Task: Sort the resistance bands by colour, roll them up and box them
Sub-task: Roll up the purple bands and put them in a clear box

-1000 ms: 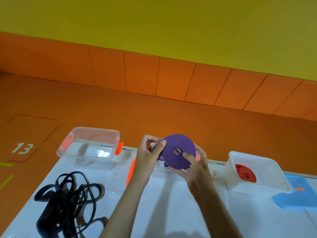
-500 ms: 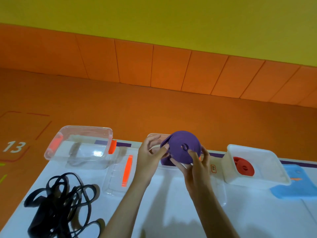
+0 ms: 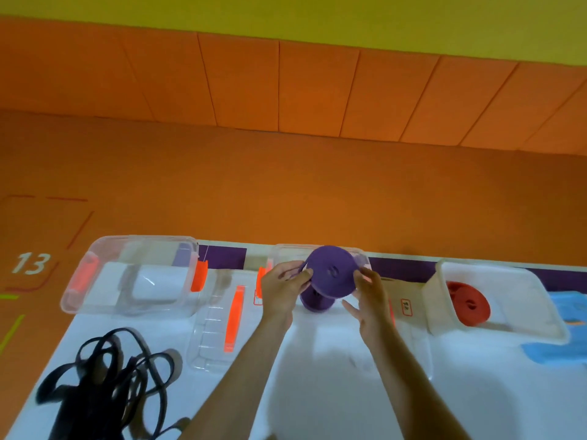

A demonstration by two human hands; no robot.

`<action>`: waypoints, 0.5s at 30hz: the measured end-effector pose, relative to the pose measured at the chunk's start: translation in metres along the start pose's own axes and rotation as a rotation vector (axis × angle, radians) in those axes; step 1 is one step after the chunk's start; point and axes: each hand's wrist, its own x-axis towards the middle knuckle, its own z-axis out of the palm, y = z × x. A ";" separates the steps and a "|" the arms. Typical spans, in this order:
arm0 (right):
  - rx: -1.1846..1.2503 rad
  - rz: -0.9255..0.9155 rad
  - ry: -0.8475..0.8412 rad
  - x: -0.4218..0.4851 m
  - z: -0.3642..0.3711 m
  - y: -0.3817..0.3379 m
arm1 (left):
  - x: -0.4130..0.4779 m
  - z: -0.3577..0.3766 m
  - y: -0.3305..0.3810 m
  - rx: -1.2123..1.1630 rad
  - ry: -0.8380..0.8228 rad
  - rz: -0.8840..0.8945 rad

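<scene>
Both hands have carried the purple roll point(image 3: 332, 271) forward, so it now hangs over the middle box point(image 3: 287, 249), just above 1 stored roll point(image 3: 317, 302) inside. Left hand point(image 3: 282, 289) fingers pinch its left edge; right hand point(image 3: 370, 296) fingers clasp its right edge. Boxing looks imminent; the black bands point(image 3: 104, 376), left of the box, wait untouched.

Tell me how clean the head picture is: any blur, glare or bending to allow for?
Head view: the wide-angle lens bends the wall seams; the tangled black resistance bands are smeared by blur; a white glare patch sits on the clear plastic box with orange clips; the rolled purple band reads fairly sharp; shadows on the white table are soft.
</scene>
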 end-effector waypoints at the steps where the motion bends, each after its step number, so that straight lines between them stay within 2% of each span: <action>1: -0.031 0.007 0.011 0.011 -0.001 0.003 | 0.008 0.000 -0.005 0.028 0.007 -0.014; 8: -0.411 0.094 0.011 0.075 -0.009 0.041 | 0.058 0.003 -0.045 0.210 0.140 -0.118; 12: -0.687 0.158 0.012 0.101 -0.003 0.054 | 0.077 0.006 -0.065 0.313 0.130 -0.146; 15: -0.772 0.236 -0.051 0.116 -0.001 0.055 | 0.089 0.010 -0.074 0.444 0.111 -0.142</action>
